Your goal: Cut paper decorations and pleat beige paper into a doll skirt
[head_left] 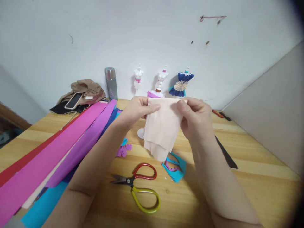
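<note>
Both my hands hold up a folded piece of pale peach paper (161, 129) above the wooden table (256, 164). My left hand (137, 110) pinches its top left corner with thumb and fingers. My right hand (196, 118) is closed on its top right edge. The sheet hangs down and hides most of a small white mannequin stand; only the stand's base (141, 133) and purple top (155, 93) show. Below the paper lie scissors (140, 185) with one red and one yellow-green handle, and blue paper scraps (175, 167).
Long strips of pink, purple, red and blue paper (54, 161) cover the table's left. At the back stand a grey flask (111, 83), small dress mannequins (161, 78), one with a blue pleated skirt (181, 84), and a phone (73, 100) on cloth. A dark ruler (226, 155) lies right.
</note>
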Motion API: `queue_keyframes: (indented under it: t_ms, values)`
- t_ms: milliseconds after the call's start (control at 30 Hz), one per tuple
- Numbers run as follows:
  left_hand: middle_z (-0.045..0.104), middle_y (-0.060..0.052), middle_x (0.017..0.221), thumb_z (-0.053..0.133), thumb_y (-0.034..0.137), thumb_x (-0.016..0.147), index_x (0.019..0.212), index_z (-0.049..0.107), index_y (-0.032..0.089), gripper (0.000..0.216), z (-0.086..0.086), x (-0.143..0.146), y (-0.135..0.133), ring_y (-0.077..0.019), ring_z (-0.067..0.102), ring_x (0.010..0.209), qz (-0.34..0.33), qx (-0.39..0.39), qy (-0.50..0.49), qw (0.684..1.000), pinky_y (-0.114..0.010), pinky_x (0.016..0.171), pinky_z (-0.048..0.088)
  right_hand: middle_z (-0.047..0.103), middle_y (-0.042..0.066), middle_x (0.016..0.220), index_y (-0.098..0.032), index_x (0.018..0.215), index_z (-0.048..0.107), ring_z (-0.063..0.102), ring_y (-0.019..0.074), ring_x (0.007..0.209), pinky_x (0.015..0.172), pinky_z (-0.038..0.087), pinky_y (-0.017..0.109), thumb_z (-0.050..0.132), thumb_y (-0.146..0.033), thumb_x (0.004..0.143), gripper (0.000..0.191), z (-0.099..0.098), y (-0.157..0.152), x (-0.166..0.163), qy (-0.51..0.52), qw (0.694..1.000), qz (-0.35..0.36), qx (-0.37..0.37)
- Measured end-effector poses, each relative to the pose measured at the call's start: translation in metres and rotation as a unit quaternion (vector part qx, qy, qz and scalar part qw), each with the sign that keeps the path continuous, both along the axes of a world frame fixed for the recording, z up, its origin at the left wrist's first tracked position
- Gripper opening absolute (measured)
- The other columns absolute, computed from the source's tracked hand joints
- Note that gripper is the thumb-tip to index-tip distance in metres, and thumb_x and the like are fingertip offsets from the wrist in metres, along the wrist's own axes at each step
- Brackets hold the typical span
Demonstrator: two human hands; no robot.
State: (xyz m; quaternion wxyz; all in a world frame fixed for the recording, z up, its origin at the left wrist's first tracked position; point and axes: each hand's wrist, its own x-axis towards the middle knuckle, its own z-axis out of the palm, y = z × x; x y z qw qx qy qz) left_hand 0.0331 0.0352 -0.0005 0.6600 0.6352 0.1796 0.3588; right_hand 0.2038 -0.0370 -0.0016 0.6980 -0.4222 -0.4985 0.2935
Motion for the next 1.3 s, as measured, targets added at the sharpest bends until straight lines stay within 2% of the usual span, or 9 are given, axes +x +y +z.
queue_keyframes:
  t_ms: [100, 267, 500, 733, 933, 1067, 1167, 1233, 1300]
  values:
    - [0.076, -0.006, 0.078, 0.088, 0.045, 0.067, 0.08, 0.075, 0.014, 0.036, -0.004, 0.002, 0.005, -0.0164, 0.068, 0.07, 0.034, -0.009, -0.027, 0.999, -0.028, 0.067, 0.053, 0.075, 0.002, 0.071, -0.027, 0.074, 0.079, 0.063, 0.0184, 0.062, 0.051, 0.049, 0.031, 0.091, -0.042, 0.062, 0.023, -0.001, 0.001, 0.002, -0.03, 0.997, 0.056, -0.04]
    - [0.079, -0.009, 0.087, 0.087, 0.046, 0.071, 0.089, 0.078, 0.014, 0.038, -0.005, 0.0, 0.006, -0.0194, 0.071, 0.076, 0.002, -0.001, -0.014, 1.0, -0.029, 0.069, 0.055, 0.078, 0.002, 0.078, -0.029, 0.076, 0.081, 0.065, 0.0195, 0.064, 0.055, 0.056, 0.035, 0.092, -0.034, 0.063, 0.018, -0.006, 0.004, 0.003, -0.027, 0.999, 0.01, -0.014]
    - [0.079, -0.01, 0.087, 0.09, 0.045, 0.067, 0.091, 0.078, 0.011, 0.043, 0.003, -0.004, -0.004, -0.0195, 0.071, 0.076, -0.022, 0.003, 0.038, 0.999, -0.028, 0.068, 0.054, 0.06, -0.003, 0.052, -0.026, 0.062, 0.073, 0.05, 0.0119, 0.046, 0.043, 0.04, 0.028, 0.086, -0.041, 0.072, 0.022, -0.005, 0.003, 0.006, -0.05, 0.999, -0.015, 0.008]
    - [0.078, -0.012, 0.084, 0.076, 0.046, 0.082, 0.082, 0.074, 0.013, 0.033, -0.003, 0.01, -0.007, -0.0228, 0.073, 0.074, 0.012, -0.054, -0.01, 0.998, -0.033, 0.068, 0.057, 0.057, -0.003, 0.049, -0.026, 0.061, 0.072, 0.046, 0.0121, 0.042, 0.041, 0.038, 0.031, 0.085, -0.04, 0.076, 0.024, -0.006, 0.004, 0.004, -0.072, 0.997, 0.01, 0.01]
    - [0.078, -0.013, 0.082, 0.057, 0.063, 0.092, 0.079, 0.072, 0.016, 0.05, -0.005, 0.017, 0.001, -0.0319, 0.075, 0.091, 0.012, -0.107, -0.025, 0.994, -0.041, 0.074, 0.06, 0.056, -0.002, 0.049, -0.026, 0.056, 0.069, 0.047, 0.0116, 0.044, 0.042, 0.036, 0.029, 0.081, -0.03, 0.078, 0.024, -0.004, 0.001, 0.005, -0.094, 0.995, -0.017, 0.021]
    - [0.077, -0.012, 0.082, 0.058, 0.064, 0.09, 0.079, 0.072, 0.017, 0.051, -0.006, 0.016, 0.0, -0.0307, 0.074, 0.093, -0.017, -0.078, -0.028, 0.996, -0.041, 0.076, 0.059, 0.057, -0.003, 0.051, -0.025, 0.058, 0.07, 0.047, 0.0109, 0.047, 0.045, 0.038, 0.028, 0.078, -0.026, 0.079, 0.022, -0.002, -0.001, 0.005, -0.088, 0.995, -0.032, 0.031]
    - [0.076, -0.011, 0.081, 0.066, 0.063, 0.085, 0.078, 0.07, 0.018, 0.046, -0.007, 0.017, 0.0, -0.0275, 0.074, 0.086, 0.027, -0.039, -0.026, 0.999, -0.039, 0.074, 0.058, 0.057, -0.003, 0.051, -0.024, 0.058, 0.071, 0.047, 0.0107, 0.048, 0.046, 0.037, 0.027, 0.078, -0.025, 0.078, 0.021, -0.002, -0.001, 0.008, -0.091, 0.995, -0.032, 0.035]
    - [0.075, -0.01, 0.078, 0.062, 0.065, 0.087, 0.078, 0.07, 0.018, 0.048, -0.007, 0.017, 0.001, -0.0274, 0.074, 0.085, 0.054, -0.017, -0.027, 0.998, -0.038, 0.073, 0.058, 0.058, -0.003, 0.051, -0.024, 0.059, 0.072, 0.048, 0.0107, 0.049, 0.046, 0.036, 0.027, 0.079, -0.026, 0.077, 0.02, -0.002, 0.0, 0.011, -0.086, 0.995, -0.029, 0.036]
    - [0.075, -0.009, 0.078, 0.054, 0.068, 0.09, 0.079, 0.071, 0.018, 0.053, -0.006, 0.016, 0.002, -0.0281, 0.074, 0.085, 0.042, -0.01, -0.026, 0.999, -0.038, 0.072, 0.058, 0.059, -0.003, 0.052, -0.024, 0.059, 0.072, 0.048, 0.0109, 0.048, 0.046, 0.035, 0.027, 0.08, -0.026, 0.076, 0.018, -0.004, 0.002, 0.013, -0.075, 0.996, -0.025, 0.037]
